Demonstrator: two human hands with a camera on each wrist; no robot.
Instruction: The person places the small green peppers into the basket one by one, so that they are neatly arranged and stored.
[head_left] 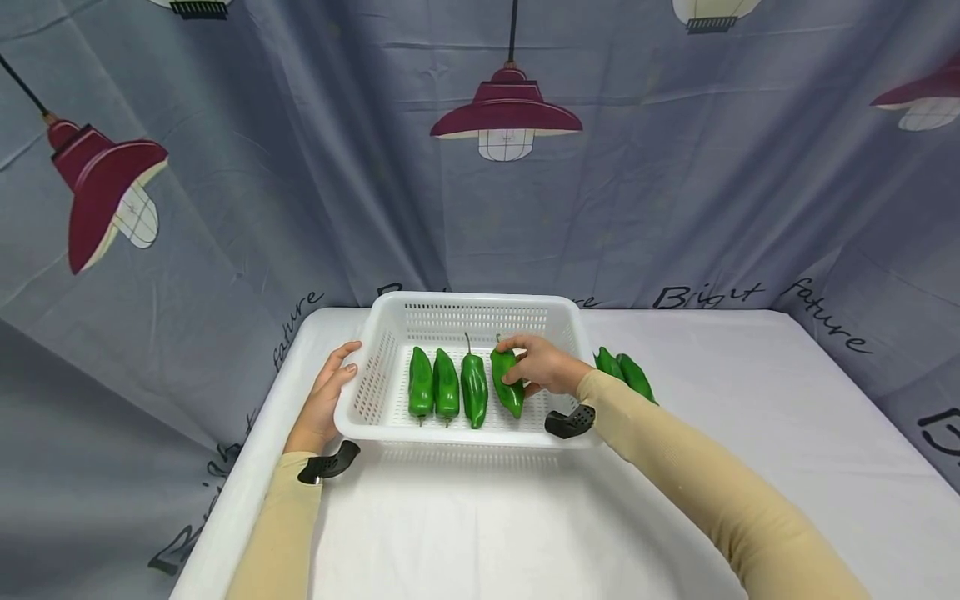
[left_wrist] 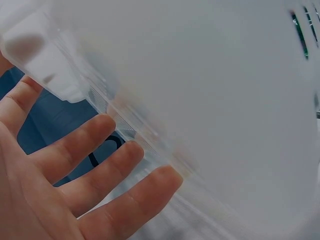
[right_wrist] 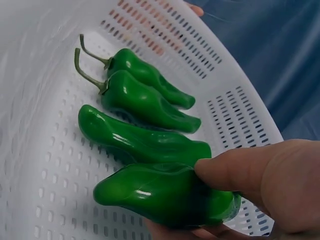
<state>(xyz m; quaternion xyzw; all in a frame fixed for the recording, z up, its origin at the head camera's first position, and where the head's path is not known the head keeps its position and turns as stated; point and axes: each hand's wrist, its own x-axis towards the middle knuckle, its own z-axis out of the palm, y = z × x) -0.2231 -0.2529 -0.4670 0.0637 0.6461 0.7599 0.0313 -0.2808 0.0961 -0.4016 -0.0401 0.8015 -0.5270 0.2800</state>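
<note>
A white perforated plastic basket sits on the table with several glossy green peppers side by side in it. Over its right part, my right hand pinches the rightmost green pepper between thumb and fingers. The right wrist view shows the thumb on top of this pepper, which lies alongside another pepper. My left hand is at the basket's left wall, its fingers spread and nearly straight, fingertips right at the outer side. Two more peppers stay untouched in the basket's middle.
Beyond the basket's right wall, two more green peppers lie on the white tabletop, partly hidden by the basket and sleeve. A grey-blue curtain printed with lamps and lettering hangs behind the table and along its sides.
</note>
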